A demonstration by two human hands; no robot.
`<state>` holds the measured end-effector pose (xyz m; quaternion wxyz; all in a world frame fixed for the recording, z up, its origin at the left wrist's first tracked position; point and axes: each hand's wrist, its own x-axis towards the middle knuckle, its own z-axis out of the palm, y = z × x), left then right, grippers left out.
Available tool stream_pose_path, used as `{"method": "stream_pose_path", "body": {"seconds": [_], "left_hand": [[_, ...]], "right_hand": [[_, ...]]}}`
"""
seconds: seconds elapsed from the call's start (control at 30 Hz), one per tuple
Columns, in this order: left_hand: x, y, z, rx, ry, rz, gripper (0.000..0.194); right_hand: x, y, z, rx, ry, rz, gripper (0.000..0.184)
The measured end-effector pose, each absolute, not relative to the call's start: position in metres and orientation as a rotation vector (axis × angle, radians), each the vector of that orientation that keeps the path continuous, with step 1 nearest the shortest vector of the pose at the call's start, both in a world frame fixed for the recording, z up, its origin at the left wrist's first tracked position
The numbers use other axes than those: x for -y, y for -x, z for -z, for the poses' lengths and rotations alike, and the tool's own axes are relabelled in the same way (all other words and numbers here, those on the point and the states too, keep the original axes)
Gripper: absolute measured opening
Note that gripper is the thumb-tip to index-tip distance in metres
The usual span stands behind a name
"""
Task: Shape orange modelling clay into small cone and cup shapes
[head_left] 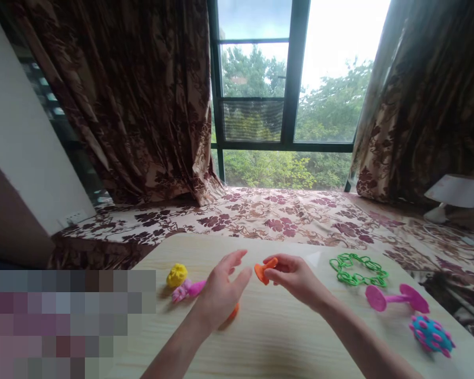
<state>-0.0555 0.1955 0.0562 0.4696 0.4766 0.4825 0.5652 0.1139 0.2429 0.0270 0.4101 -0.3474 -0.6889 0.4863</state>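
My right hand (296, 275) pinches an orange clay-like piece (262, 273), a round disc with a short stem, above the table. My left hand (220, 287) is beside it with thumb and fingers apart, holding nothing I can see. Partly hidden under the left hand, another orange piece (234, 312) shows only its edge on the table. A pink piece with a lumpy light-pink end (185, 289) lies left of that hand, partly covered by it. Touching or very near the pink piece is a yellow bumpy ball (177, 275).
On the right of the pale wooden table (276, 342) are a green chain of loops (342, 279), a pink dumbbell shape (397, 298) and a blue ball with pink knobs (432, 335). Beyond lies a flower-patterned ledge (284, 213) with a white lamp (454, 190).
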Motion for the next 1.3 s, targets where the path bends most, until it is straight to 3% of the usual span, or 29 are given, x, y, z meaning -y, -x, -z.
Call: {"method": "stream_pose_path", "body": {"seconds": [0.13, 0.4, 0.87, 1.07, 1.3], "left_hand": [[-0.198, 0.029, -0.054, -0.914, -1.186, -1.073, 0.039], [-0.192, 0.008, -0.038, -0.931, -1.157, -0.962, 0.034], [-0.191, 0.011, -0.031, -0.925, -1.127, -0.884, 0.033], [-0.191, 0.011, -0.031, -0.944, -1.142, -0.878, 0.033], [-0.190, 0.008, -0.029, -1.007, -1.148, -0.842, 0.034]], "right_hand": [[-0.219, -0.145, -0.028, 1.588, 0.754, -1.282, 0.023], [-0.198, -0.169, -0.023, 1.875, 0.810, -0.794, 0.022], [-0.192, -0.168, -0.018, 1.882, 0.839, -0.801, 0.018], [-0.192, -0.169, -0.019, 1.882, 0.857, -0.847, 0.037], [-0.193, -0.168, -0.016, 1.888, 0.901, -0.854, 0.019]]}}
